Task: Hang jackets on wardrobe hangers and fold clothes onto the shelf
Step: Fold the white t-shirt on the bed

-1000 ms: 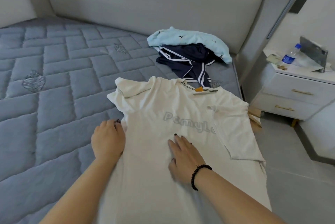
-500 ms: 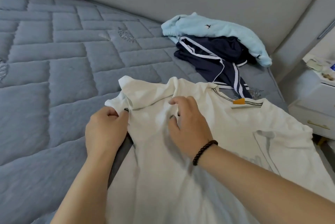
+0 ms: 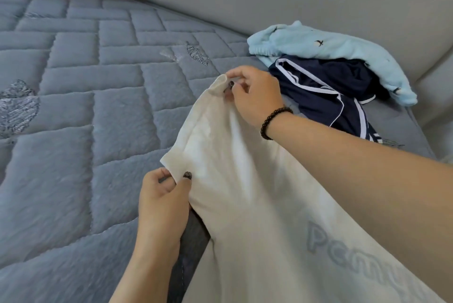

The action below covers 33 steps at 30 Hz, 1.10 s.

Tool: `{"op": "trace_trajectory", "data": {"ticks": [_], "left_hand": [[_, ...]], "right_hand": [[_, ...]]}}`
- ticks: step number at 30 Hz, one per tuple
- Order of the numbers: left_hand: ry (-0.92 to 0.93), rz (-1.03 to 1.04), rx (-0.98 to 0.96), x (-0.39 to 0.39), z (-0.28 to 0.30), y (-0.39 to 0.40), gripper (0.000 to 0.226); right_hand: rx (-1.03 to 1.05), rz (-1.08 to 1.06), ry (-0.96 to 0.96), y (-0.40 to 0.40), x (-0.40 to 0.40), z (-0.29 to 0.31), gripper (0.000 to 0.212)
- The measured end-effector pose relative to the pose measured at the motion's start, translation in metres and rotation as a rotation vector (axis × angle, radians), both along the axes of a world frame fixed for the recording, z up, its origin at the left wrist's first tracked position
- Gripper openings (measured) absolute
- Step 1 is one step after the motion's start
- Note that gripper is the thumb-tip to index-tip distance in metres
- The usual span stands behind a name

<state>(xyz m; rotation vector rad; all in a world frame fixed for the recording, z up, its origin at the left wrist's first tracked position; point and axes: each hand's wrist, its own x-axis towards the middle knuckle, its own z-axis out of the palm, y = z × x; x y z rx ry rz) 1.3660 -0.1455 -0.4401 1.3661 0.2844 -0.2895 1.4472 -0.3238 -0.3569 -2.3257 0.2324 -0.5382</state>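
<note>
Left hand (image 3: pixel 163 198) pinches the white T-shirt (image 3: pixel 245 204) at its near edge, thumb on top. Right hand (image 3: pixel 255 95) reaches farther out, fingers curled, pinching the sleeve tip and lifting it above the quilted mattress (image 3: pixel 85 106).

matt white cloth shirt (image 3: pixel 245 192), quilted mattress (image 3: pixel 85 106)
</note>
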Motion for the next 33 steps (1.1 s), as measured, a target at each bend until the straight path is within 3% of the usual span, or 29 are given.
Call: {"op": "trace_trajectory", "data": {"ticks": [3, 6, 9, 13, 15, 17, 20, 23, 25, 29, 33], "left_hand": [[0.025, 0.007, -0.028, 0.000, 0.005, 0.002, 0.017], [0.035, -0.011, -0.052, -0.001, 0.007, 0.003, 0.012], [0.028, -0.015, -0.064, -0.002, 0.010, 0.002, 0.011], [-0.044, -0.072, -0.003, -0.007, 0.010, -0.001, 0.012], [-0.108, -0.122, 0.081, -0.010, 0.009, -0.004, 0.020], [-0.169, -0.170, 0.178, -0.014, 0.010, -0.009, 0.012], [-0.281, -0.217, 0.298, -0.020, 0.016, -0.013, 0.010], [-0.350, -0.328, 0.325, -0.027, 0.024, -0.019, 0.030], [-0.457, -0.417, 0.364, -0.032, 0.022, -0.024, 0.035], [-0.789, -0.431, 0.440, -0.039, 0.020, -0.030, 0.023], [-0.982, -0.549, 0.379, -0.052, 0.028, -0.038, 0.025]], "right_hand": [[-0.087, 0.013, 0.142, 0.003, 0.011, -0.001, 0.034], [-0.145, -0.061, 0.362, 0.012, 0.014, -0.013, 0.016], [-0.003, -0.063, 0.649, 0.028, 0.013, -0.024, 0.047], [-0.075, -0.167, 0.789, 0.049, 0.020, -0.027, 0.109], [-0.076, -0.177, 0.821, 0.053, 0.022, -0.028, 0.123], [-0.144, -0.136, 0.819, 0.052, 0.020, -0.031, 0.113], [-0.159, -0.125, 0.696, 0.039, 0.014, -0.035, 0.064], [0.149, -0.127, 0.527, 0.012, -0.003, -0.034, 0.019], [0.467, -0.204, 0.396, -0.008, -0.026, -0.034, 0.015], [0.915, -0.431, 0.138, -0.052, -0.075, -0.034, 0.013], [1.029, -0.557, 0.162, -0.095, -0.118, -0.024, 0.017]]}}
